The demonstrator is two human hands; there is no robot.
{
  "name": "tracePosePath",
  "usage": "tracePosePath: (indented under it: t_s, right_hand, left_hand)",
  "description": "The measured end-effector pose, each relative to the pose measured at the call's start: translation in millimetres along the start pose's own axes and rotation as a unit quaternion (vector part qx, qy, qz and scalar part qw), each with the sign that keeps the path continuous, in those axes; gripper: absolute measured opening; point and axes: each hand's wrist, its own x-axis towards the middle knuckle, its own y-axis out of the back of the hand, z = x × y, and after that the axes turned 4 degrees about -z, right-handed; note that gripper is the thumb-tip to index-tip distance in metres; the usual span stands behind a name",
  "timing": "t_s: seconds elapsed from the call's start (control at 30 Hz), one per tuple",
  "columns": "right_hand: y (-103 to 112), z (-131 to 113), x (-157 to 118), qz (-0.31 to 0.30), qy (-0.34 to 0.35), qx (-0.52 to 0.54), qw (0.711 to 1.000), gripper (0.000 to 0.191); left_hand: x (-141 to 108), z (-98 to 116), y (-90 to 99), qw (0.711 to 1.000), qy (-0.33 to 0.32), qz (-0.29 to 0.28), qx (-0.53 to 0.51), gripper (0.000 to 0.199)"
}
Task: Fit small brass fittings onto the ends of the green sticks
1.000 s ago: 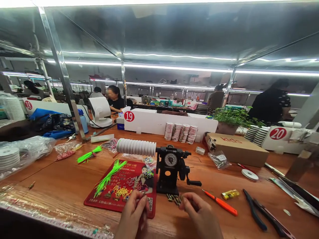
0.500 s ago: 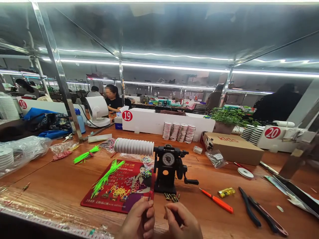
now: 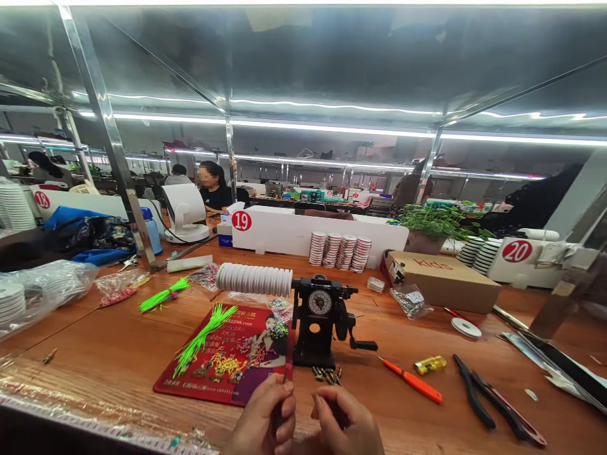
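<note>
The left hand and right hand are apart but near each other, fingers curled inward; whether they hold anything is too small to confirm. The left hand is at the lower edge of a red printed mat bearing bright green strands. The right hand is nearest a cluster of small dark-and-gold pieces, lying before a black metal hand-cranked winding machine carrying a white ribbed roll.

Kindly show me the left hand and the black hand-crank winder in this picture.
Left hand (image 3: 262,411), head view, on the middle of the hand.
Black hand-crank winder (image 3: 320,303), head view, on its round dial.
</note>
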Motion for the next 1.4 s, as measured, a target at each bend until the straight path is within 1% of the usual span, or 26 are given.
tracePosePath:
  t_s: [0.1, 0.17, 0.23, 0.3, 0.37, 0.43, 0.47, 0.5, 0.57, 0.63, 0.67, 0.73, 0.83, 0.9, 0.97, 1.03, 1.07, 1.1, 1.17, 1.23, 1.27, 1.33, 1.4]
  right_hand:
    - [-0.8, 3.6, 1.7, 0.015, -0.044, 0.015, 0.999, 0.041]
    - [-1.7, 4.3, 2.7, 0.019, -0.048, -0.001, 0.999, 0.045]
    - [-1.6, 2.3, 3.3, 0.02, -0.039, -0.043, 0.998, 0.046]
    - [0.3, -1.9, 3.9, 0.028, -0.015, -0.108, 0.994, 0.044]
    - [3.8, -6.7, 4.8, 0.04, 0.04, -0.175, 0.983, 0.041]
    - [7.1, -10.3, 5.9, 0.036, 0.092, -0.196, 0.976, 0.04]
    - [8.1, -11.4, 6.4, 0.023, 0.097, -0.179, 0.979, 0.041]
    - [8.5, -12.1, 6.8, 0.004, 0.076, -0.142, 0.987, 0.042]
    - [7.9, -13.1, 7.6, -0.049, -0.014, -0.024, 0.998, 0.044]
    - [6.4, -14.7, 8.5, -0.099, -0.102, 0.089, 0.986, 0.048]
    - [5.7, -15.8, 9.1, -0.118, -0.13, 0.128, 0.976, 0.049]
    - [4.1, -17.8, 10.0, -0.152, -0.154, 0.166, 0.962, 0.049]
    - [0.9, -17.2, 9.6, -0.189, -0.167, 0.171, 0.952, 0.046]
    - [0.0, -13.2, 8.1, -0.176, -0.151, 0.138, 0.963, 0.038]
    - [3.9, -8.1, 7.0, -0.117, -0.099, 0.054, 0.987, 0.027]
    - [15.0, -5.0, 7.9, -0.049, -0.059, -0.053, 0.996, 0.019]
    - [22.7, -4.9, 9.4, -0.031, -0.058, -0.084, 0.994, 0.018]
    - [30.9, -5.9, 11.3, -0.028, -0.067, -0.09, 0.993, 0.018]
    - [46.0, -10.7, 15.6, -0.043, -0.086, -0.039, 0.995, 0.023]
    - [55.3, -16.4, 18.9, -0.049, -0.077, 0.037, 0.995, 0.029]
    - [57.6, -18.7, 19.6, -0.04, -0.077, 0.073, 0.994, 0.03]
    - [59.5, -20.8, 19.5, -0.008, -0.121, 0.149, 0.981, 0.033]
    - [61.0, -20.4, 18.2, 0.027, -0.189, 0.236, 0.953, 0.039]
  left_hand:
    - [1.6, -3.8, 0.6, 0.999, -0.033, 0.008, 0.041, 0.045]
    - [3.0, -6.9, 2.2, 0.994, -0.057, 0.0, 0.088, 0.044]
    - [3.1, -9.2, 4.1, 0.988, -0.085, -0.013, 0.132, 0.042]
    - [1.5, -9.9, 5.8, 0.979, -0.114, -0.021, 0.167, 0.038]
    - [-1.1, -9.5, 7.2, 0.97, -0.14, -0.021, 0.199, 0.034]
    - [-3.0, -9.0, 8.6, 0.959, -0.164, -0.02, 0.232, 0.032]
    - [-3.5, -8.8, 9.3, 0.953, -0.174, -0.02, 0.246, 0.031]
    - [-3.5, -8.8, 10.0, 0.949, -0.182, -0.02, 0.258, 0.032]
    - [-3.2, -8.7, 11.5, 0.94, -0.194, -0.017, 0.279, 0.031]
    - [-2.8, -8.6, 12.4, 0.935, -0.196, -0.015, 0.294, 0.03]
    - [-2.7, -8.6, 12.6, 0.934, -0.196, -0.014, 0.299, 0.031]
    - [-2.8, -8.9, 12.2, 0.932, -0.191, -0.021, 0.307, 0.031]
    - [-2.7, -11.5, 11.2, 0.931, -0.178, -0.037, 0.317, 0.033]
    - [-2.0, -14.1, 12.4, 0.933, -0.182, -0.031, 0.309, 0.035]
    - [-0.6, -14.9, 16.6, 0.938, -0.19, -0.011, 0.289, 0.035]
    - [1.8, -11.5, 23.5, 0.946, -0.185, 0.015, 0.264, 0.034]
    - [3.2, -8.3, 27.0, 0.949, -0.182, 0.029, 0.255, 0.034]
    - [4.7, -4.2, 30.1, 0.949, -0.185, 0.043, 0.251, 0.033]
    - [8.0, 4.2, 32.6, 0.94, -0.21, 0.059, 0.263, 0.032]
    - [11.4, 10.2, 28.5, 0.923, -0.232, 0.041, 0.304, 0.025]
    - [13.3, 11.8, 23.9, 0.913, -0.234, 0.025, 0.333, 0.021]
    - [17.6, 12.3, 10.9, 0.89, -0.216, -0.007, 0.4, 0.013]
    - [23.5, 10.5, -5.0, 0.853, -0.205, -0.019, 0.48, 0.012]
